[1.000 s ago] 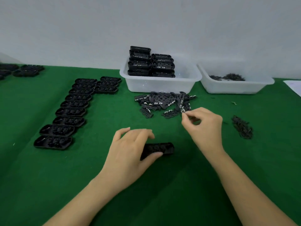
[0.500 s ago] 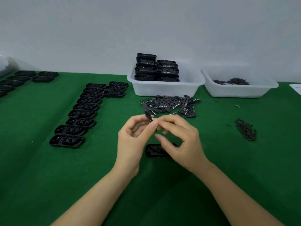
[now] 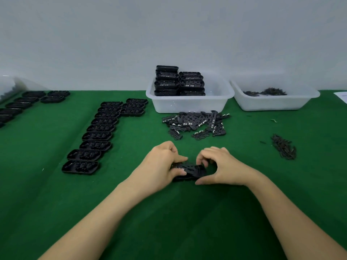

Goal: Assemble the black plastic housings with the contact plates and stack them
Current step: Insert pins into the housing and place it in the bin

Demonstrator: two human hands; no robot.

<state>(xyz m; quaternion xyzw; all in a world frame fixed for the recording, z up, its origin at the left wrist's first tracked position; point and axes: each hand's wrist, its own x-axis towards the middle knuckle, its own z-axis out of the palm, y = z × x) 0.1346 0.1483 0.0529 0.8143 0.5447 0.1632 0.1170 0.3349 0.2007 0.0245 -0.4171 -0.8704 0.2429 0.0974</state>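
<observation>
Black housing (image 3: 189, 170) between both hands

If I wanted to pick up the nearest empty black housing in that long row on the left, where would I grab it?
Probably across its two long sides, coming from above. The nearest housing lies flat on the green cloth, open side up, with bare cloth in front; its neighbour sits close behind, so pinching the short rounded ends may be easier.

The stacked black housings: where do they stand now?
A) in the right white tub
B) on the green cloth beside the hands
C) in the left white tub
C: the stacked black housings stand inside the left white tub, while the right white tub holds only small loose dark pieces.
</observation>
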